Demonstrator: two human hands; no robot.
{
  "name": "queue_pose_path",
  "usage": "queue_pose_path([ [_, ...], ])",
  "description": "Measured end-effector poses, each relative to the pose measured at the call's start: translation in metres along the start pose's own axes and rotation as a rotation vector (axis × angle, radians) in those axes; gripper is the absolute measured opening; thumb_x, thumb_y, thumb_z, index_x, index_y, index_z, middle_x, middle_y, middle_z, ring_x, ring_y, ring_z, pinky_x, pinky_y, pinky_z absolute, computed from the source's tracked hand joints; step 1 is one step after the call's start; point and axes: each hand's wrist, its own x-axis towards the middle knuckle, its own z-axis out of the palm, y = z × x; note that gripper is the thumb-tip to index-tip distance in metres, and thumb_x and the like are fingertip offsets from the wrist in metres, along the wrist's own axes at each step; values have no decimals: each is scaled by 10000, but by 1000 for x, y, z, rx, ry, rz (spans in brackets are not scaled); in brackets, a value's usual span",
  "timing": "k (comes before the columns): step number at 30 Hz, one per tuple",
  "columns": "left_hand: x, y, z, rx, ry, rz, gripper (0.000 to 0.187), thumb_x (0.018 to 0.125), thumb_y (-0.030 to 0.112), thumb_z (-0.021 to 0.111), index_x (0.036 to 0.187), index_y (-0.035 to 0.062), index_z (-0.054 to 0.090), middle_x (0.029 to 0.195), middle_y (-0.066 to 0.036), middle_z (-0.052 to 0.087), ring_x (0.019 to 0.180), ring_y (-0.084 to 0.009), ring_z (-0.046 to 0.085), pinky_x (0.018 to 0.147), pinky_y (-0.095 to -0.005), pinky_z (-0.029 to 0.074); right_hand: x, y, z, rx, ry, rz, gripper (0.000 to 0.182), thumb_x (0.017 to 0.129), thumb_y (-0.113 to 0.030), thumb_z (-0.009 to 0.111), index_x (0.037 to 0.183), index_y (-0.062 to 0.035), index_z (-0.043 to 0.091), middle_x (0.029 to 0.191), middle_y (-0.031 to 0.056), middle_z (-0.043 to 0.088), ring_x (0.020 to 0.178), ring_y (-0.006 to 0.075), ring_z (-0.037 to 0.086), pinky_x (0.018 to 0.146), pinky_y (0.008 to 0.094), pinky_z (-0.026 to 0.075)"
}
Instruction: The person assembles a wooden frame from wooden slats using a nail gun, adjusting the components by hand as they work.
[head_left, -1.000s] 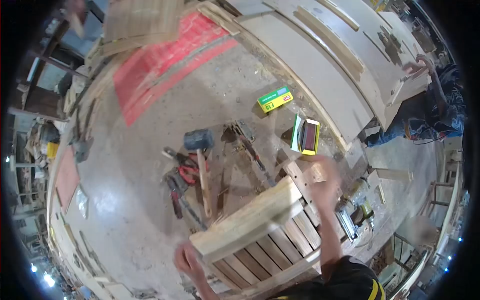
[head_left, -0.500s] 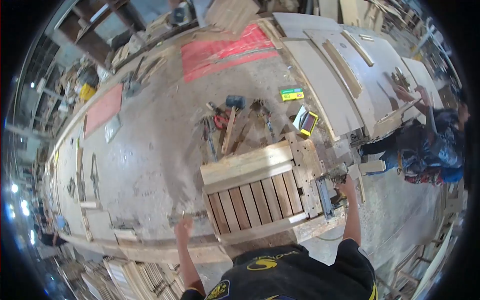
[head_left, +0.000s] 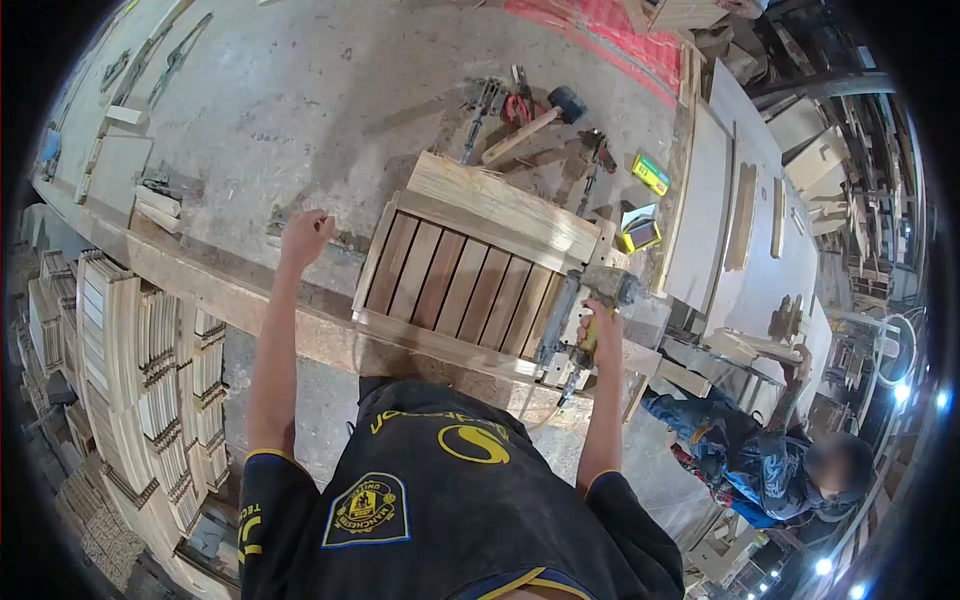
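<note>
My right hand (head_left: 600, 335) is wrapped round the grip of a nail gun (head_left: 580, 310), which is over the right end of a slatted wooden panel (head_left: 465, 270). A hose hangs from the tool's handle. My left hand (head_left: 308, 238) is raised to the left of the panel, fingers curled; whether something small is in them cannot be made out. Along the panel's far side lies a thick pale board (head_left: 500, 208). The panel rests near the front edge of the workbench (head_left: 260, 100).
Beyond the panel lie a mallet (head_left: 525, 135), clamps (head_left: 483, 115), a green-yellow box (head_left: 651, 174) and an open yellow box (head_left: 640, 235). A co-worker (head_left: 760, 455) is at the right. Stacked wooden pieces (head_left: 140, 370) stand at the lower left.
The view has turned and shifted. My right hand has brought the nail gun from beside the panel's right end to above its right-hand slats. My left hand is still left of the panel.
</note>
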Motion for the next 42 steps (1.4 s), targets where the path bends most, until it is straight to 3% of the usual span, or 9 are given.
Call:
queue_pose_path([
  [2, -3, 3, 0, -110, 98, -39, 279, 824, 299, 558, 783, 38, 650, 701, -139, 637, 675, -329, 613, 612, -417, 468, 7, -5, 9, -59, -1, -6, 173, 792, -217, 634, 841, -75, 548, 543, 26, 477, 397, 142, 476, 353, 293, 389],
  [11, -6, 10, -2, -181, 173, -85, 274, 824, 313, 562, 786, 61, 666, 654, -114, 631, 622, -323, 609, 585, -408, 468, 9, 0, 19, -211, 82, -43, 142, 783, -177, 607, 821, -57, 543, 534, 29, 470, 388, 148, 466, 343, 308, 389],
  [15, -4, 5, 0, -177, 109, -131, 270, 824, 321, 564, 814, 76, 675, 693, -116, 644, 662, -323, 618, 603, -408, 476, 2, -5, 32, -253, 95, -58, 125, 790, -174, 601, 800, -62, 545, 535, 27, 473, 382, 146, 462, 342, 303, 383],
  [17, -3, -2, 9, -185, 187, -115, 272, 826, 332, 562, 848, 89, 683, 739, -118, 656, 703, -326, 625, 628, -408, 484, -6, -12, 45, -240, 20, -105, 118, 805, -127, 587, 737, -48, 531, 527, 16, 453, 380, 135, 445, 338, 297, 363],
  [24, -5, 3, 3, -167, 169, -174, 267, 823, 335, 570, 864, 98, 684, 760, -123, 661, 725, -329, 628, 645, -413, 485, 2, -8, 84, -319, -119, -129, 217, 807, -161, 601, 636, -61, 512, 516, 18, 482, 370, 125, 452, 337, 285, 359],
  [33, -7, 5, 6, -275, 299, -90, 272, 806, 317, 568, 762, 61, 650, 689, -152, 614, 673, -362, 591, 606, -428, 463, -4, -23, 138, -282, -245, -79, 138, 806, -109, 593, 714, -41, 516, 517, 25, 458, 362, 135, 446, 335, 278, 368],
  [36, -6, 6, 0, -215, 226, -83, 257, 797, 305, 561, 760, 64, 645, 690, -150, 612, 672, -357, 594, 601, -427, 461, -7, -30, 171, -343, -317, -135, 139, 791, -122, 610, 721, -29, 532, 517, 28, 477, 361, 136, 448, 339, 276, 367],
  [42, -8, 4, 0, -304, 277, -80, 252, 788, 295, 560, 736, 62, 642, 688, -150, 612, 666, -351, 600, 592, -431, 467, -1, -27, 194, -508, -365, -169, 146, 794, -158, 610, 743, -36, 546, 514, 16, 461, 364, 122, 454, 331, 279, 372],
])
